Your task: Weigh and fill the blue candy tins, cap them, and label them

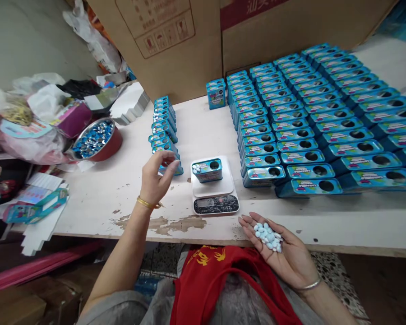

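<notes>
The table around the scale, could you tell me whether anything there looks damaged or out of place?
Yes: the table coating has flaked off in brown patches left of the scale, and a few candies sit loose atop the tin.

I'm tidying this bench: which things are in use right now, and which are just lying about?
In use: right hand cupping pale blue sweets; scale bearing one tin; left hand by the short row of tins.
Lying about: metal bowl, plastic bags, cardboard boxes, flat cartons.

a tin (177,170) sits half hidden behind the left hand (155,178) — the scale readout (209,202) (tiny) can't be read.
</notes>
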`<state>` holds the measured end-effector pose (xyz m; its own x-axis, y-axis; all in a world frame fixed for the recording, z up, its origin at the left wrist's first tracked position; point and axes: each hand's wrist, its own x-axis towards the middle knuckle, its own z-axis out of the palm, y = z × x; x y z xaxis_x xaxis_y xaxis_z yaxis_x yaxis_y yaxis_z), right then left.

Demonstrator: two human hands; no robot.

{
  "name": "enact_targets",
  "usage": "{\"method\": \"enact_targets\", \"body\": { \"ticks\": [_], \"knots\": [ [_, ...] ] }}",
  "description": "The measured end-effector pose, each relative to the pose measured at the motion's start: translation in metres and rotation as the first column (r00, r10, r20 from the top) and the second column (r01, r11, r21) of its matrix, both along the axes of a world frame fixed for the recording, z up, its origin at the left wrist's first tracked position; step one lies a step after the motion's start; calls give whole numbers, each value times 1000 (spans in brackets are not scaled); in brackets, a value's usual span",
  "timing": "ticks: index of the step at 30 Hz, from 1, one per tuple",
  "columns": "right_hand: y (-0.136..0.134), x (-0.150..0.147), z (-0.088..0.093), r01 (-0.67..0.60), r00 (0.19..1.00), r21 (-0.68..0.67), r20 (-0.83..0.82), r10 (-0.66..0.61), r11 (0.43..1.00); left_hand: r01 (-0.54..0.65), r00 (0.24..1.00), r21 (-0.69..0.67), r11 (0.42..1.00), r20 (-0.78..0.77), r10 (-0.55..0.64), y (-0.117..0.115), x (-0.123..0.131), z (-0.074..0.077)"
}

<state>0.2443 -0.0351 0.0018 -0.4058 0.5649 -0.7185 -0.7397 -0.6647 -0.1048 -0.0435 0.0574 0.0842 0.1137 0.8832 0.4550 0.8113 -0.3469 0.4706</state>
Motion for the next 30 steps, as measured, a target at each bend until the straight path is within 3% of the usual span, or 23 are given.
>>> {"method": "enact_targets", "body": {
  "ticks": [5,9,14,20,24,30],
  "knots": [
    [3,-3,-3,-21,1000,5,15,20,1000,-84,996,-50,995,35,86,-14,-17,-20],
    [4,-5,-4,-20,1000,-2,22,20,1000,-66,997,-56,996,37,68,-16,-17,-26],
    [6,-8,-2,-20,999,-14,29,20,1000,86,996,-84,993,-11,-88,-10,-10,-20],
    [9,-13,-1,-26,1000,-7,-3,26,1000,332,925,-194,923,-125,-359,8,2,-5],
    [10,-14,0,-29,1000,0,-4,29,1000,353,910,-200,914,-156,-385,17,3,1],
    [12,-15,-1,-36,999,-15,8,36,999,333,908,-237,913,-179,-378,15,1,-2]
  ]
}}
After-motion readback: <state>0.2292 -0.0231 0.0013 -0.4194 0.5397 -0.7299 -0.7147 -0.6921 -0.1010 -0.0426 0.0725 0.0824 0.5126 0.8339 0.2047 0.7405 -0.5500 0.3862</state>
